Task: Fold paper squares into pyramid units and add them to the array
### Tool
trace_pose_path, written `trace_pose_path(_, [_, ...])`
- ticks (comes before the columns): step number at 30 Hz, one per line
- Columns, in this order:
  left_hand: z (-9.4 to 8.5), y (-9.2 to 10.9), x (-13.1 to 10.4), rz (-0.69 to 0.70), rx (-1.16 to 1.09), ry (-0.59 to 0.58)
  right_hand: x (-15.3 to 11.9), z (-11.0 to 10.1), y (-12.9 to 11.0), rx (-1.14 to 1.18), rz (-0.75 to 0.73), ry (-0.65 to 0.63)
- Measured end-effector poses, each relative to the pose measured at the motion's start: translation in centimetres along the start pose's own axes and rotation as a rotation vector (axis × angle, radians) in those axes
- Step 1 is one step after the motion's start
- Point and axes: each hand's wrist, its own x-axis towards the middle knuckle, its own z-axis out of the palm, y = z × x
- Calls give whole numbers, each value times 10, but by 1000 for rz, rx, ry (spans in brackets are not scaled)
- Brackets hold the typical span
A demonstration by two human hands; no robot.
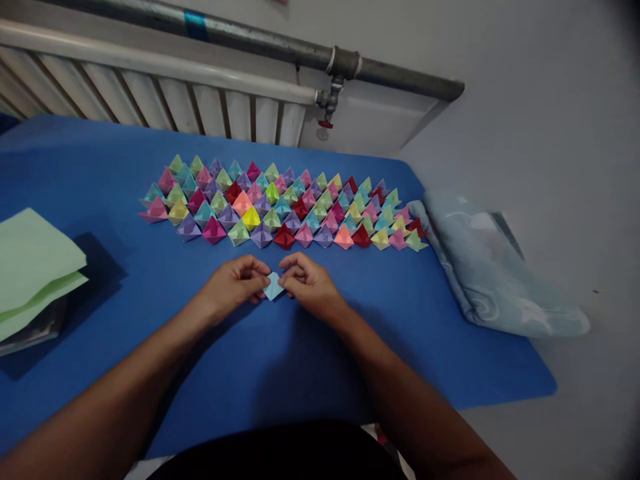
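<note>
Between my two hands is a small piece of folded light blue paper [273,287], diamond-shaped from this side. My left hand [240,280] pinches its left edge between thumb and fingers. On the opposite edge, my right hand [310,283] pinches it the same way. Just beyond my hands stand rows of small folded paper boats [261,235] in pink, red, yellow, green, purple and blue. The fingertips behind the paper are partly hidden.
Green paper sheets [35,267] lie on a dark stack at the left of the blue table [210,373]. A folded grey-blue cloth [500,280] rests over the right edge. Behind the table are a white radiator [190,107] and a metal pipe [275,47].
</note>
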Motion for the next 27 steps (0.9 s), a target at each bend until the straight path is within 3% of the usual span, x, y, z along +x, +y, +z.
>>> trace_pose_path(6, [-5,-2,0,14,278,-50,-6,1,-1,-452,-199,-67])
trace_pose_path(13, [-7,-13,0,233,586,-17,-7,4,-6,-818,-207,-142])
trace_pose_path(16, [-9,-16,1,376,762,5,-8,0,-5,-920,-252,-180])
trace_pose_path(20, [-15,-24,1,642,872,-100,-8,-8,0,-968,-373,-275])
trace_pose_path(27, [-26,-33,-9,965,1029,-166,-17,-12,-1,-988,-471,-284])
